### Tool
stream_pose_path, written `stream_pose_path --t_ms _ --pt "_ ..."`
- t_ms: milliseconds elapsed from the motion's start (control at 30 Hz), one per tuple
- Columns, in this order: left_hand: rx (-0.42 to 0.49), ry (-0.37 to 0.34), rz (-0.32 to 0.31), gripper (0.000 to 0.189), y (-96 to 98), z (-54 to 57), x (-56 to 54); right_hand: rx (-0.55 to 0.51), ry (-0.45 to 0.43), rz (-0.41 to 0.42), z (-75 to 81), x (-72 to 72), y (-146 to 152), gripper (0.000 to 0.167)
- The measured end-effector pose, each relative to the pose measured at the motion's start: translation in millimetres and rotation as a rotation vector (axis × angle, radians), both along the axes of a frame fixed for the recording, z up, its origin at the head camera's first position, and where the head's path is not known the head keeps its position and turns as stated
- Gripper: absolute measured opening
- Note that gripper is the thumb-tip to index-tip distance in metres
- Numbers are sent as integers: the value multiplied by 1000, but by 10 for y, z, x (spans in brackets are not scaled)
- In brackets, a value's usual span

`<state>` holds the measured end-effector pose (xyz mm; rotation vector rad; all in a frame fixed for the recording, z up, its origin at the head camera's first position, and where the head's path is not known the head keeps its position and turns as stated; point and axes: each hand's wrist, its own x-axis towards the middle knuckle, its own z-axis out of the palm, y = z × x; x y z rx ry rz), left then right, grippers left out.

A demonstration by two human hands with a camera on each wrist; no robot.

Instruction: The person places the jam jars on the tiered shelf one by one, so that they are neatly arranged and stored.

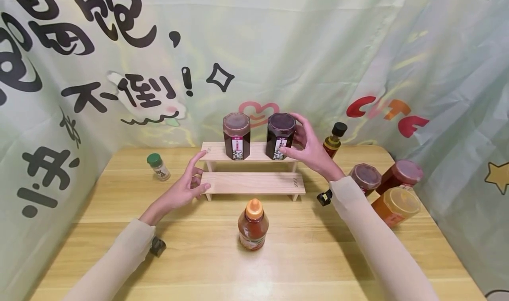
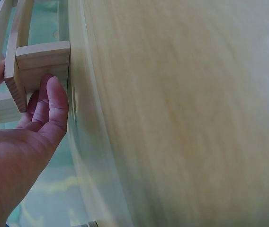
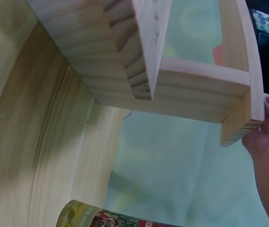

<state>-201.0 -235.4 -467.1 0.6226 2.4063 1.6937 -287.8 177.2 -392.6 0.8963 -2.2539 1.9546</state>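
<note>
A two-step wooden shelf rack (image 1: pixel 250 184) stands at the back of the table. Its upper step bears two dark jars with faceted sides, a left jar (image 1: pixel 236 137) and a right jar (image 1: pixel 280 137). My right hand (image 1: pixel 312 153) grips the right jar, thumb across the front and fingers around its far side. At the rack's left end is my left hand (image 1: pixel 184 190), its thumb on the lower step and its index finger up at the upper step. In the left wrist view, bent fingers (image 2: pixel 56 106) lie against the end of the rack.
An orange-capped sauce bottle (image 1: pixel 253 226) stands in front of the rack. At left is a green-capped shaker (image 1: pixel 158 166). Right of the rack are a black-capped bottle (image 1: pixel 333 139), a dark jar (image 1: pixel 365 178), a red jar (image 1: pixel 399 175) and an orange jar (image 1: pixel 395 208). Printed curtains (image 1: pixel 278 49) hang behind.
</note>
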Motion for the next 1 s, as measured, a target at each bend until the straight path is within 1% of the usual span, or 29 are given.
stream_pose_path --t_ms 67,167,267,400,600,833,933,1000 --pt "-4 -6 4 100 6 0 5 8 -16 -16 -2 31 7 106" --pt "-2 -16 8 102 4 -2 19 17 -20 -48 15 103 10 104" --pt "-1 -22 13 103 -1 -9 29 31 3 -80 63 205 26 100" --pt "5 -9 12 102 2 -12 24 47 50 -107 173 347 92 92" --pt "-2 1 9 101 11 -3 15 45 72 -100 325 551 283 81" --pt "-12 -16 16 102 8 1 22 -35 13 -93 467 818 560 66" --pt "-10 -18 16 102 15 -2 11 -49 14 -84 505 942 723 63" --pt "-3 -9 12 101 15 -10 2 -59 35 -78 517 1029 834 63"
